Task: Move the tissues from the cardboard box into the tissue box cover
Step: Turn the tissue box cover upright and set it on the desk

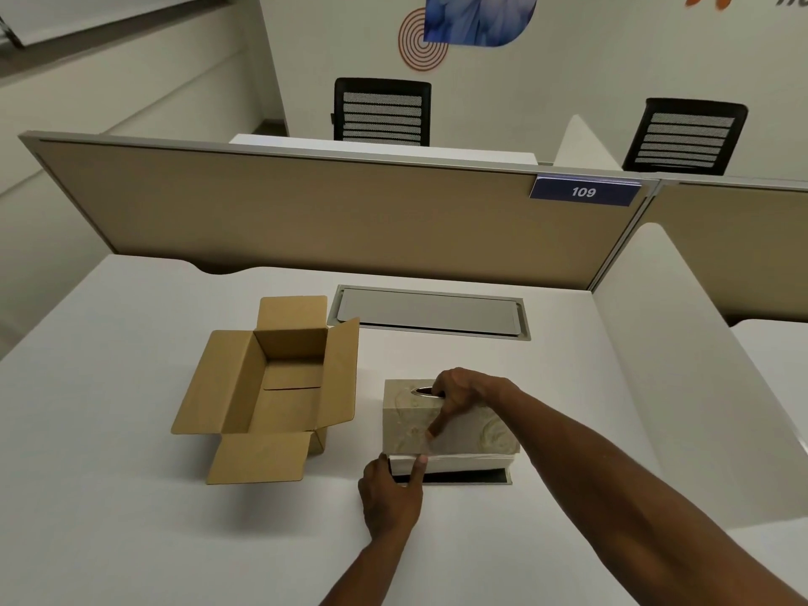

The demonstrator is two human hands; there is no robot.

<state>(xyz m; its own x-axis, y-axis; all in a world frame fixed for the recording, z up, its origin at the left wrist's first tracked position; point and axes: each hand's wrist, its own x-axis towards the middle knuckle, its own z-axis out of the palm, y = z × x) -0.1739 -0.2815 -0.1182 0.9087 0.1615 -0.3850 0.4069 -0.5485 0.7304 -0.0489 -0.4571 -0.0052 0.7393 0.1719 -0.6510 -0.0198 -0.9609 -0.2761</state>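
The brown cardboard box [280,387] stands open on the white desk, flaps spread, and nothing shows inside it. To its right is the beige patterned tissue box cover [481,430], lifted slightly over a white stack of tissues [459,463] that rests on the cover's dark base [463,478]. My right hand [459,395] grips the cover from above, fingers in its oval slot and thumb down the front face. My left hand [391,492] is at the front left corner, with its index finger pressed against the tissue stack.
A grey cable hatch [430,311] is set into the white desk [109,474] behind the cover. A tan partition [306,212] with a "109" tag closes the back. A white side divider [682,365] stands to the right. Two black chairs are beyond.
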